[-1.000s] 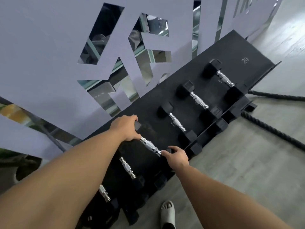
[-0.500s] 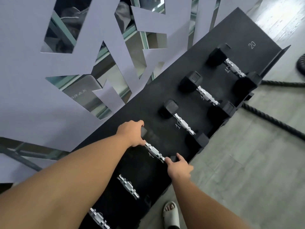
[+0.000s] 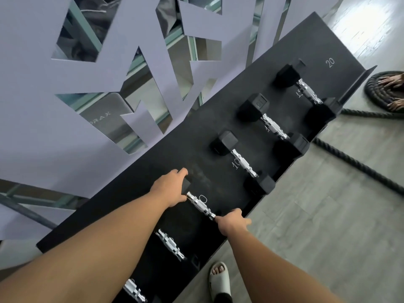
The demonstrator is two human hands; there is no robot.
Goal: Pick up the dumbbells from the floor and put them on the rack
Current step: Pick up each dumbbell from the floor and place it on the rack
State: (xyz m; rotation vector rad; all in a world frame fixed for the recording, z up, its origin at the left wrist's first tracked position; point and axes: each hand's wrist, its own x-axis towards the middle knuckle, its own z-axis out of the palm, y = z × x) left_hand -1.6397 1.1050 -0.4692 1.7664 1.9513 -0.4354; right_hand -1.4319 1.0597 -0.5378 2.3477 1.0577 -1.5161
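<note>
A black dumbbell with a chrome handle (image 3: 200, 205) lies across the black rack shelf (image 3: 153, 169), over a chalked number. My left hand (image 3: 171, 189) wraps its far head and my right hand (image 3: 231, 221) covers its near head at the shelf's front edge. Three more dumbbells (image 3: 242, 164) (image 3: 273, 126) (image 3: 307, 90) rest on the shelf to the right. Two others (image 3: 170, 247) (image 3: 134, 290) sit to the left, partly hidden by my arms. A "20" mark (image 3: 330, 62) labels the bare right end.
A purple cut-out wall (image 3: 43, 127) stands right behind the rack. A thick black rope (image 3: 354, 162) snakes over the grey floor on the right, with another person's hands (image 3: 393, 80) on its coil. My foot in a white slipper (image 3: 219, 281) is beside the rack.
The view has moved closer and shifted slightly right. Both hands stay on the dumbbell's two heads, which has not moved on the shelf. The rope coil and another person's hands came into view.
</note>
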